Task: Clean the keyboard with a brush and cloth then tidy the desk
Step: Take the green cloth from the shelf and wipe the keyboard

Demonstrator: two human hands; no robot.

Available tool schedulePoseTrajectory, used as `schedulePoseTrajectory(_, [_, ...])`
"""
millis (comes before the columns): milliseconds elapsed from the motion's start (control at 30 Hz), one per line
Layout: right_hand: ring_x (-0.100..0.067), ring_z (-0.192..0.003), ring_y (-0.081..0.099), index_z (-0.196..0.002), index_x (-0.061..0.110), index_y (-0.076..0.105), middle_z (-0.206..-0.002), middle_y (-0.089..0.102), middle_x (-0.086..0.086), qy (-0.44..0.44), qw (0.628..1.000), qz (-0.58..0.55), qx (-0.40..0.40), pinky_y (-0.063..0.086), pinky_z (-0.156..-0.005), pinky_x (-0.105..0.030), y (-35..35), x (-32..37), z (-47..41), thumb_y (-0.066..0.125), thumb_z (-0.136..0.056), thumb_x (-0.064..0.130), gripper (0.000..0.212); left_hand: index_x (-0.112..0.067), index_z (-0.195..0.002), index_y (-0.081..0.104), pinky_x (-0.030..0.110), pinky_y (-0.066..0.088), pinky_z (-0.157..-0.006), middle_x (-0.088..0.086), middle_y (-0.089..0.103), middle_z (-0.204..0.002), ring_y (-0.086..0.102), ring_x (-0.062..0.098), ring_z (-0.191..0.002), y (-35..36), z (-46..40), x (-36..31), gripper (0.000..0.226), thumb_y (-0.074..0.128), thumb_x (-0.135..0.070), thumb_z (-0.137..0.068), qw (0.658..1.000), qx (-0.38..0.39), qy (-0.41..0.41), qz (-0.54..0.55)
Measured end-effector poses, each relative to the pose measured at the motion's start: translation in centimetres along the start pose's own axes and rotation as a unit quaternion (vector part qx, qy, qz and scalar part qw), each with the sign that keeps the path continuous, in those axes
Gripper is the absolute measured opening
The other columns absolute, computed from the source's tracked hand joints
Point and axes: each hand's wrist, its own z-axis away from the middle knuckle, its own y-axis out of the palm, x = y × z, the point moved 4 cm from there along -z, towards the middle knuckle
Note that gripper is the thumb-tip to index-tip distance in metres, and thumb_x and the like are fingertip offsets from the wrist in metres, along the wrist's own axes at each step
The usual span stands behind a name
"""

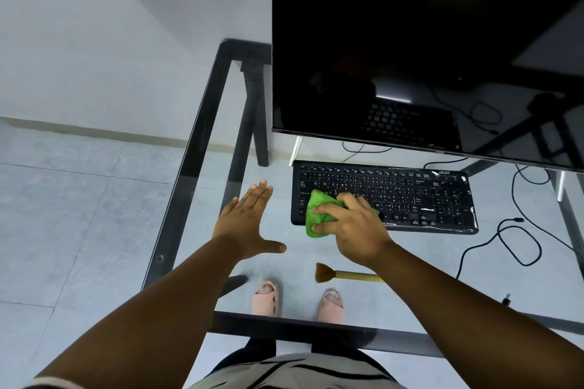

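A black keyboard [410, 196] lies on the glass desk [196, 148] below the monitor. My right hand [354, 227] grips a bunched green cloth [317, 211] and presses it on the keyboard's left end. My left hand [249, 218] hovers flat over the glass to the left of the keyboard, fingers spread, holding nothing. A brush [341, 274] with brown bristles and a tan handle lies on the glass near the front edge, its handle partly hidden under my right wrist.
A large dark monitor [426, 47] stands at the back on white feet. Black cables [512, 237] trail on the right side. The desk's dark frame runs along the left and front edges. My feet in pink sandals [267, 298] show through the glass.
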Motion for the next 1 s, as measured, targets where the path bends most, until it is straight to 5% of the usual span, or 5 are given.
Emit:
schedulePoseTrajectory(367, [-0.023, -0.102, 0.040, -0.104, 0.043, 0.073, -0.122, 0.064, 0.012, -0.001, 1.000, -0.001, 0.003, 0.046, -0.076, -0.038, 0.1, 2.0, -1.7, 0.070, -0.066, 0.004, 0.054, -0.031, -0.152, -0.012, 0.035, -0.002, -0.117, -0.014, -0.022, -0.157, -0.013, 0.009, -0.146, 0.2, -0.1, 0.1, 0.122, 0.061, -0.078, -0.066, 1.000, 0.004, -0.003, -0.002])
schedulePoseTrajectory(600, [-0.022, -0.101, 0.039, -0.088, 0.039, 0.077, -0.113, 0.067, 0.015, 0.052, 0.999, 0.006, -0.008, 0.046, -0.074, -0.040, -0.6, -1.8, 2.2, 0.073, -0.064, 0.000, 0.047, -0.029, -0.153, -0.008, 0.036, -0.002, -0.118, -0.013, -0.018, -0.158, -0.012, 0.009, -0.147, 0.0, 0.0, -0.2, 0.102, 0.049, -0.074, -0.080, 1.000, -0.007, -0.005, 0.015])
schedulePoseTrajectory(800, [-0.024, -0.094, 0.046, -0.101, 0.031, 0.076, -0.112, 0.065, 0.007, 0.174, 0.978, -0.056, -0.100, 0.051, -0.078, -0.041, -0.5, -3.6, 4.7, 0.040, -0.078, 0.008, 0.049, -0.025, -0.154, 0.001, 0.039, 0.008, -0.118, -0.007, -0.004, -0.162, 0.002, 0.015, -0.149, 0.2, 0.1, -1.9, 0.073, 0.036, -0.053, -0.096, 0.993, -0.086, -0.039, 0.070])
schedulePoseTrajectory(1000, [-0.023, -0.096, 0.047, -0.111, 0.044, 0.070, -0.118, 0.060, 0.007, 0.107, 0.993, -0.028, -0.030, 0.049, -0.080, -0.038, 0.6, -1.5, 3.8, 0.060, -0.074, 0.005, 0.055, -0.022, -0.154, 0.008, 0.034, 0.021, -0.116, -0.007, 0.003, -0.162, 0.006, 0.012, -0.149, 1.4, 0.5, -5.1, 0.068, 0.040, -0.039, -0.097, 0.983, -0.141, 0.049, 0.104])
